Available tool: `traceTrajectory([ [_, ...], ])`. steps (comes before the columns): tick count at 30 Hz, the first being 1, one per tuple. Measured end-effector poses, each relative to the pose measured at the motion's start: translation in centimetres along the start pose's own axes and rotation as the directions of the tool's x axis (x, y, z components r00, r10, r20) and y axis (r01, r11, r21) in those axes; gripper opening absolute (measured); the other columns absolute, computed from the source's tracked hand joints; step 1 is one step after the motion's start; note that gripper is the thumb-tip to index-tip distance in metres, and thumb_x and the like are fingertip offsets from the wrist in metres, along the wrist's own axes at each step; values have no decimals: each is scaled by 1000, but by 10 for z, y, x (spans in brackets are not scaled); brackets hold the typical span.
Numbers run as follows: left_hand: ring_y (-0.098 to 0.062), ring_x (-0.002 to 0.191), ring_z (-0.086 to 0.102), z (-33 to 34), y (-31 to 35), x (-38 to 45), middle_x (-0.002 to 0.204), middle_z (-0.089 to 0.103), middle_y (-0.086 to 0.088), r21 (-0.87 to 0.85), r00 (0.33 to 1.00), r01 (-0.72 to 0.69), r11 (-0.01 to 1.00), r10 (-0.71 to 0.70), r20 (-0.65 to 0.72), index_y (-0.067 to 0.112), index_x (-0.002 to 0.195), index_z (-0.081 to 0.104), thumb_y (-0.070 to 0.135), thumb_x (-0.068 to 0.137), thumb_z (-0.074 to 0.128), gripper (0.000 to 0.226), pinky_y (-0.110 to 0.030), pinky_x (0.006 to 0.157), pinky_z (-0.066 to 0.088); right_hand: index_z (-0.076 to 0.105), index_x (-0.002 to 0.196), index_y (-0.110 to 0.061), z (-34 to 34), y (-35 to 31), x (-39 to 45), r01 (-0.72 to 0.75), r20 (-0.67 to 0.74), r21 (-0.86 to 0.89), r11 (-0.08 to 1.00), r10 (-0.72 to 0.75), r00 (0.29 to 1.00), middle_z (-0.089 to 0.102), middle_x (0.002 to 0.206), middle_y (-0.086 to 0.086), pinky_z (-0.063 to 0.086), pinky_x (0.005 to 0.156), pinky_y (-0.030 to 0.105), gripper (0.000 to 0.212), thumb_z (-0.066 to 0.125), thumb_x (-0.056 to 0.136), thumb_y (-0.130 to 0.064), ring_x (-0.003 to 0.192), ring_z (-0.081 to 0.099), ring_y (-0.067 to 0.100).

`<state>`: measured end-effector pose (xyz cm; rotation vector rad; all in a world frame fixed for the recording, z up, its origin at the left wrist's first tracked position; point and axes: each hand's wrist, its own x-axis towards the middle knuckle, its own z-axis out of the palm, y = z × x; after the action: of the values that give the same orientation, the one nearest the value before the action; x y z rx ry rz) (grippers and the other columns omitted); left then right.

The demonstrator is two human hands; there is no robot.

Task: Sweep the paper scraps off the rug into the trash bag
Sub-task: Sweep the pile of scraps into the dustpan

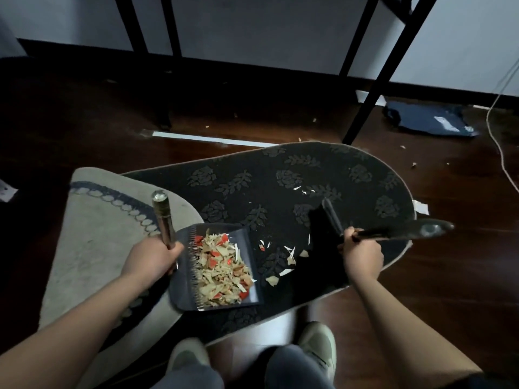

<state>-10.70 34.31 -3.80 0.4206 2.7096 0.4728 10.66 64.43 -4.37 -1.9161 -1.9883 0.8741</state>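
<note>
Scraps (283,261) on dark rug (295,175), betw. hands. L hand (153,258) fingers curled round dustpan (216,265) handle; R hand (361,252) grips brush (323,231). Cable (498,141), blue bag (429,122) beyond R fingers.

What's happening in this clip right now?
A person is sweeping paper scraps off a dark patterned rug. The left hand grips the dustpan handle; the pan already holds a pile of scraps. The right hand grips a black brush, with loose scraps on the rug between brush and pan.
</note>
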Motion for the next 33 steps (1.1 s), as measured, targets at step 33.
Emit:
traceTrajectory([
  [33, -29, 68, 65, 16, -8, -18, 57, 65, -4, -65, 996, 59, 996, -63, -65, 10, 62, 58, 35, 91, 51, 39, -32, 65, 49, 67, 92, -17, 51, 1, -38, 159, 295, -7, 987, -149, 944, 72, 87, 13, 53, 81, 38, 46, 39, 79, -50, 88, 67, 35],
])
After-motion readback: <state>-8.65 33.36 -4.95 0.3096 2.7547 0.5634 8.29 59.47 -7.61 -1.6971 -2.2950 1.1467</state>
